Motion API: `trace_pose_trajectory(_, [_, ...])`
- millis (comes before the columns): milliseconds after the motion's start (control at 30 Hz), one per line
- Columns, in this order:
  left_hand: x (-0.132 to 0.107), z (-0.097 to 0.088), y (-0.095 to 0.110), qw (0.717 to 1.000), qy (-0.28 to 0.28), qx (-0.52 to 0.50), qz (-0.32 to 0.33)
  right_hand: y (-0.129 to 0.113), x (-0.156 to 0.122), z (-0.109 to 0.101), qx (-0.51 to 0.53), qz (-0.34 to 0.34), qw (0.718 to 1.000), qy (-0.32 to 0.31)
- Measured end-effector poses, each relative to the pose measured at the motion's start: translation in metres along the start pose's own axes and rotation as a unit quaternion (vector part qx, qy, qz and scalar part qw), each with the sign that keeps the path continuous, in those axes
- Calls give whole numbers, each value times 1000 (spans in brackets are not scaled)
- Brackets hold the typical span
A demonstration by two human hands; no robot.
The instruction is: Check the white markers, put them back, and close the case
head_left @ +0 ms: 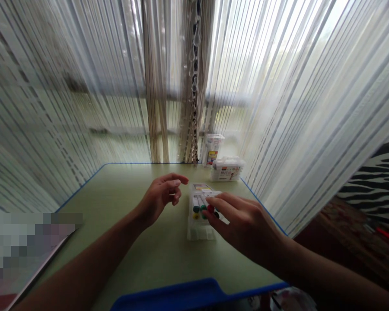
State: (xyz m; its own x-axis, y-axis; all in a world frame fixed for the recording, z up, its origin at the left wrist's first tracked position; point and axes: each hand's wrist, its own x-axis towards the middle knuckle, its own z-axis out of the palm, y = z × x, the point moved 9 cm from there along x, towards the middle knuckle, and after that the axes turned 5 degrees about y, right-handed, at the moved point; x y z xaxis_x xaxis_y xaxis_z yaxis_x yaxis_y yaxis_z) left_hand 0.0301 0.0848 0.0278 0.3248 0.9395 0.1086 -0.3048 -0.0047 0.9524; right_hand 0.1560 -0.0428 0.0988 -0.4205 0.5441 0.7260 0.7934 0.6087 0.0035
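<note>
Just right of the middle of the green bench [149, 259], a clear plastic case [201, 232] of markers [201, 203] is being kept flat, with the markers lying side by side and their green, red, yellow and dark caps being turned toward the person. Over them, the right hand [243, 218] is being held palm down, its fingers [222, 203] being stretched across the caps and the upper end of the case. Contact seems to be being made at the fingertips, though which cap is being touched cannot be told, and no marker is being clamped. The left hand [160, 194] is being held apart from the right, raised over the bare bench just left of the case, half curled with nothing being gripped.

For slim, loose markers like these, a light fingertip touch is judged to be better than pressure from the palm, since the case is not being steadied by the left hand and could slide on the smooth bench.

Toward the far right corner, a white packaged box [227, 169] and an upright carton [213, 149] are being stood against sheer striped curtains [278, 86]. Along the far edge, blue trim [129, 163] is being shown, while a blue plastic item [168, 296] is being seen at the near edge.
</note>
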Motion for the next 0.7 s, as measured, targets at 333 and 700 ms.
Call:
trace_pose_trajectory(333, [1, -2, -5, 1000, 7, 26, -11, 7, 5, -29, 47, -3, 997, 60])
trace_pose_trajectory(700, [-6, -1, 10, 901, 34, 405, 150, 124, 11, 23, 224, 223, 924, 218])
